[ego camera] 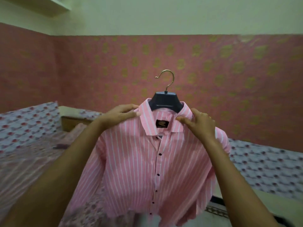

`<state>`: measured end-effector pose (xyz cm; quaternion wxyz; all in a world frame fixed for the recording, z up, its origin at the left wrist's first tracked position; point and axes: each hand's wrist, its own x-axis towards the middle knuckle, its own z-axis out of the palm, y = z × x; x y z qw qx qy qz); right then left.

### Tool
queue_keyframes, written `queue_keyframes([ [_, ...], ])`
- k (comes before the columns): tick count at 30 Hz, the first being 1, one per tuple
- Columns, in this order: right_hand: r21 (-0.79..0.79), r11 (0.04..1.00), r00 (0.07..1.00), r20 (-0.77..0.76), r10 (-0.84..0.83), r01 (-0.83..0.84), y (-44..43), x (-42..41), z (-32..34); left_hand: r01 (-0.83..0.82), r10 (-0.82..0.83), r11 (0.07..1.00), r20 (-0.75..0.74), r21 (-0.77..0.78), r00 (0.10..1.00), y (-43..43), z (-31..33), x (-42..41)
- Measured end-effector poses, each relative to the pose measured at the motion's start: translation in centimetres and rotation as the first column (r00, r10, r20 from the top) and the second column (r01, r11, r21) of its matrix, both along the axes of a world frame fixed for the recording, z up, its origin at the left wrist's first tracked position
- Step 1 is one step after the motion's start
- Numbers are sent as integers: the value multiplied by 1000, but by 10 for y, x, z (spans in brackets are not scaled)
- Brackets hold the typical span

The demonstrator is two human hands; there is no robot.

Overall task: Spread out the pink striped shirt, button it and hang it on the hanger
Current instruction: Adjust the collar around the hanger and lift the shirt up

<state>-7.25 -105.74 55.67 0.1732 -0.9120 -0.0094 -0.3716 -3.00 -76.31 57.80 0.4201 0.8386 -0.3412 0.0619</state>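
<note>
Pink striped shirt [147,161] sits on the hanger [165,102], held aloft above the bed [24,128]; left hand [121,113] and right hand [198,123] each pinch a shoulder, and a slackened pinch risks that shoulder sliding off.

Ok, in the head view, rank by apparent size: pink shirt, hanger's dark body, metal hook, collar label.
1. pink shirt, by far.
2. hanger's dark body, partly hidden by the collar.
3-4. metal hook and collar label: too close to rank; the hook spans more but is thin wire.
</note>
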Motion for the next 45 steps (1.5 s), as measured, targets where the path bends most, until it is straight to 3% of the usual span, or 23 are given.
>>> queue_keyframes([
  [6,-26,976,975,56,-216,218,-133,-49,9,-27,26,1000,260,2,965,-164,2,13],
  [16,8,878,871,126,-475,478,-290,-50,16,-70,88,996,448,-56,890,-363,8,59],
  [27,43,820,809,140,-571,571,-431,48,56,-31,83,993,495,-113,865,-528,49,187],
  [32,63,787,776,136,-616,614,-505,82,87,-60,71,997,617,-38,783,-616,87,226],
  [35,89,795,767,217,-604,601,-559,107,100,-127,108,992,705,-26,701,-668,108,245],
  [40,114,834,774,323,-545,540,-648,145,132,-122,149,988,740,-91,656,-757,144,279],
  [45,46,796,736,350,-579,604,-740,186,177,-217,253,964,775,-153,580,-842,184,312],
])
